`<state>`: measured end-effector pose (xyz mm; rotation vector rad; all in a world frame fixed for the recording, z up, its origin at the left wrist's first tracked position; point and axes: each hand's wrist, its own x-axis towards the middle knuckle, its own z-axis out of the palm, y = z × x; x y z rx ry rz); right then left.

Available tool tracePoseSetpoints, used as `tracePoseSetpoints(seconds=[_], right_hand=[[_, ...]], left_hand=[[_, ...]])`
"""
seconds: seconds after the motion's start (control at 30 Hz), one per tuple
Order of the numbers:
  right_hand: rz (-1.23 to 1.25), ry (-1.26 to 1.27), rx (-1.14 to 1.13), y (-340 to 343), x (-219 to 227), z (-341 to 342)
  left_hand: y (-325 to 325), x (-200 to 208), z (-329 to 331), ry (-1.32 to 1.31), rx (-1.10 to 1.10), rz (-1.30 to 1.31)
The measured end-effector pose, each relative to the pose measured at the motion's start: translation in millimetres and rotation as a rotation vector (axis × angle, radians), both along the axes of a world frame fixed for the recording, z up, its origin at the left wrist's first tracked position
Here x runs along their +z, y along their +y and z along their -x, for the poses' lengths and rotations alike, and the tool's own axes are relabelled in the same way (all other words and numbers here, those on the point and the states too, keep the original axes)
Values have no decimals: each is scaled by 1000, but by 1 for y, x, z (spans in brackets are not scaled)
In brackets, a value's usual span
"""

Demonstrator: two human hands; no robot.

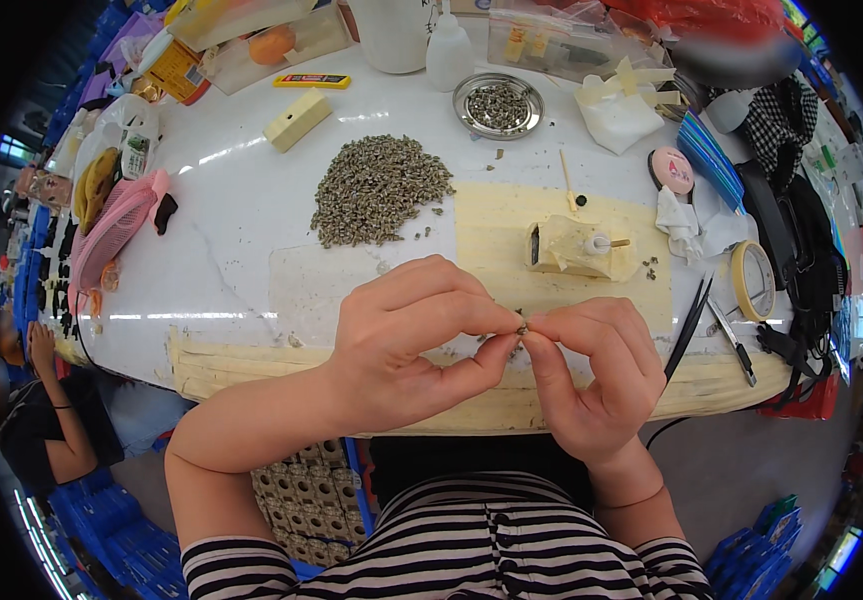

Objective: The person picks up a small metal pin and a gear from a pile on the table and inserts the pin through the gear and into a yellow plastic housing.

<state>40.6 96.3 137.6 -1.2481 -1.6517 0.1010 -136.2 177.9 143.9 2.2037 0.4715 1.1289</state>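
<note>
My left hand (406, 335) and my right hand (596, 365) meet over the near edge of the white table (241, 210). Together their fingertips pinch one tiny grey-green metal part (522, 327). A loose heap of the same small parts (376, 190) lies on the table beyond my hands. A round metal dish (497, 105) further back holds more of them. A small cream block fixture with a peg (581, 247) stands on a taped yellowish patch just past my right hand.
Black tweezers (689, 325), a small tool (731, 340) and a tape roll (752, 280) lie at the right. A pink fan (116, 225), a cream box (297, 119), bottles and bags crowd the back and left. Another person sits at lower left (46, 400).
</note>
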Motion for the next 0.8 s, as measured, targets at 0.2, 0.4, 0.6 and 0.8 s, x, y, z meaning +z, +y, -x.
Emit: tracePoseSetpoints(seconds=[0.2, 0.4, 0.6, 0.8], right_hand=[[115, 144, 92, 1, 0, -1], [91, 154, 75, -1, 1, -1], [19, 123, 25, -3, 1, -1], [-9, 56, 8, -2, 2, 1]], left_hand=[[0, 1, 1, -11, -13, -1], [0, 1, 1, -4, -14, -1], [0, 1, 0, 6, 6, -9], [0, 1, 1, 7, 21, 2]])
